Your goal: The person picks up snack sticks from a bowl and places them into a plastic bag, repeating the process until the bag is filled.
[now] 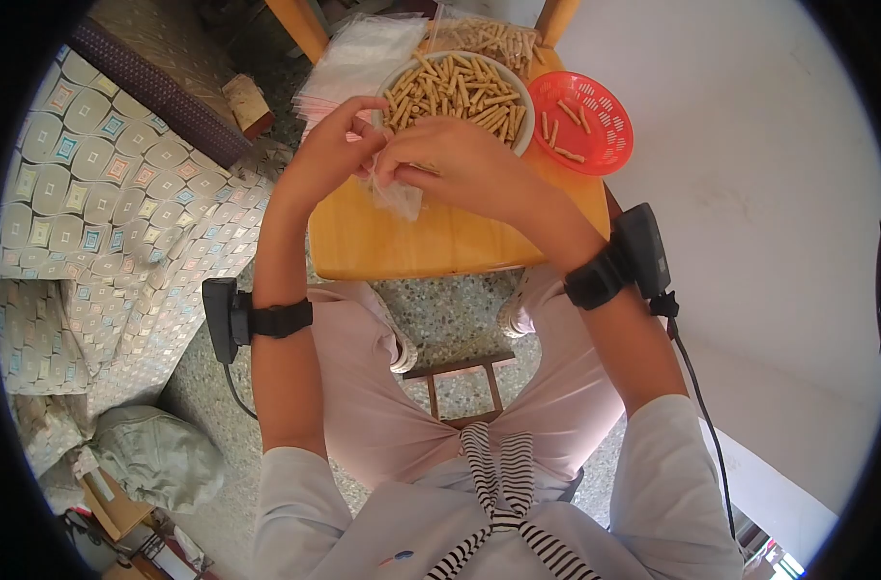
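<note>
My left hand [336, 155] and my right hand [460, 166] meet over the near part of a wooden chair seat [440, 246]. Between their closed fingers is a small clear plastic bag [399, 200], its lower end hanging toward me. What lies inside the bag is hard to make out. Just beyond my fingers stands a pale round bowl [530, 118] heaped with short brown sticks [460, 89]. My right hand covers part of its near rim.
A red slotted plastic basket [622, 147] with several brown sticks sits right of the bowl. Flat clear bags [363, 56] are stacked at back left. A clear bag of sticks [489, 37] lies behind. A white wall [750, 145] rises at right; patterned fabric [121, 184] hangs left.
</note>
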`<state>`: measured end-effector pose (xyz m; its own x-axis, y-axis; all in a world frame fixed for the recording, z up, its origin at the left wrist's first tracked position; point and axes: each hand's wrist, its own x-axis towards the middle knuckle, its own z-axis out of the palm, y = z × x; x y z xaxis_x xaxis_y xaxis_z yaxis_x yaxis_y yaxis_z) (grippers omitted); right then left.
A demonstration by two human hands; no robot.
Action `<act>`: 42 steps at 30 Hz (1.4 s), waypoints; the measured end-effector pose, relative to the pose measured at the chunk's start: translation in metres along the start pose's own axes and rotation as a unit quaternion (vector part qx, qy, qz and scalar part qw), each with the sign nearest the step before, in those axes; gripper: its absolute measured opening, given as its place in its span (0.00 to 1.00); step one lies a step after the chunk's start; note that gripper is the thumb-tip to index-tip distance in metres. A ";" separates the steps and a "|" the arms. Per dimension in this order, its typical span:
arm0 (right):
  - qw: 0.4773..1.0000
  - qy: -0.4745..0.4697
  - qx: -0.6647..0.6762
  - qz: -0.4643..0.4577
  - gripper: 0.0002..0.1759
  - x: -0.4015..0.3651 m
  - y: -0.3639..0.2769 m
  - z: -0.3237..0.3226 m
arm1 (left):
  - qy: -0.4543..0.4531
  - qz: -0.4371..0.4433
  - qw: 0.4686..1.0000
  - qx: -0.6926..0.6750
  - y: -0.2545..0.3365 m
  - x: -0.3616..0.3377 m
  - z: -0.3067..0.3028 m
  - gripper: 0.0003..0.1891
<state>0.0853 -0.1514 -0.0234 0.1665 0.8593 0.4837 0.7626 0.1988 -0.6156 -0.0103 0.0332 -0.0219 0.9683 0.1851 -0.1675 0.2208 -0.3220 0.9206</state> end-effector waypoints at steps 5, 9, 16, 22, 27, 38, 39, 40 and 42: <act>0.999 0.011 -0.028 0.013 0.05 0.002 0.003 -0.002 | 0.027 -0.061 0.993 -0.102 0.015 -0.002 0.000 0.21; 0.994 0.056 -0.056 0.076 0.05 0.000 0.006 0.001 | 0.026 -0.086 0.978 -0.190 0.023 -0.006 -0.003 0.21; 0.985 0.111 0.041 0.122 0.08 0.001 0.001 0.001 | -0.033 -0.027 0.946 -0.322 0.028 -0.011 0.000 0.23; 0.989 0.088 -0.085 0.076 0.12 0.003 0.004 -0.010 | 0.036 0.018 0.927 -0.373 0.036 -0.006 0.000 0.21; 0.965 0.050 -0.252 0.048 0.13 0.000 0.003 -0.027 | 0.088 0.002 0.942 -0.325 0.029 0.001 0.004 0.18; 0.981 0.085 -0.167 0.050 0.14 -0.010 0.023 -0.035 | 0.195 -0.035 0.949 0.245 0.017 0.002 0.018 0.22; 0.981 0.084 -0.167 0.051 0.14 -0.014 0.023 -0.034 | 0.195 -0.035 0.949 0.245 0.020 0.000 0.021 0.22; 0.958 -0.004 -0.242 0.153 0.15 -0.019 0.022 -0.031 | 0.197 -0.051 0.944 0.260 0.023 -0.001 0.025 0.25; 0.911 -0.092 -0.311 0.254 0.16 -0.023 0.023 -0.028 | 0.196 -0.067 0.939 0.274 0.023 -0.001 0.028 0.28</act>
<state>0.1168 -0.1801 -0.0314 0.5329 0.8417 0.0868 0.8324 -0.5031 -0.2323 -0.0027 -0.0002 -0.0104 0.8336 0.5517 -0.0273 0.4690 -0.6808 0.5626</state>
